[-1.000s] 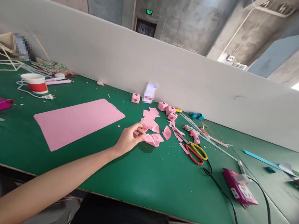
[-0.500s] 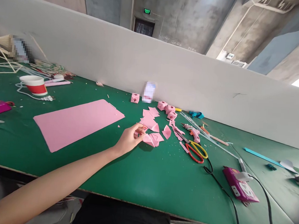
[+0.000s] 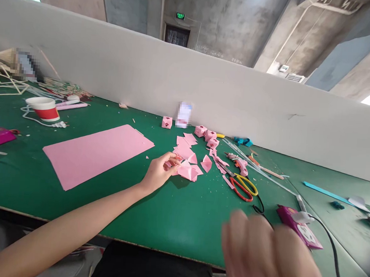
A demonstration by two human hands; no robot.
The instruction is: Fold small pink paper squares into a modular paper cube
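Note:
My left hand [image 3: 160, 170] reaches over the table's middle, thumb and fingers pinching a folded pink paper piece [image 3: 186, 170] by its left side. Beneath and behind it lie several small pink paper pieces [image 3: 184, 142], loosely stacked. One curled pink piece [image 3: 206, 163] rests just to the right. Close to the camera, my right hand [image 3: 268, 254] is smeared by motion over the front right of the table, knuckles up and fingers curled. Whether it holds anything is hidden. Folded pink paper shapes with cut-out holes [image 3: 200, 131] stand near the partition.
A large pink sheet [image 3: 98, 155] lies left. Right of the pieces are scissors [image 3: 241, 188], a pink glue gun [image 3: 238, 163] and a purple power block [image 3: 299, 226] with a black cable. A paper cup [image 3: 44, 109] stands far left. A pale partition [image 3: 253, 105] borders the back.
My right hand has come into view at the lower right. My left hand stays almost in place, while the folded paper in it has turned slightly.

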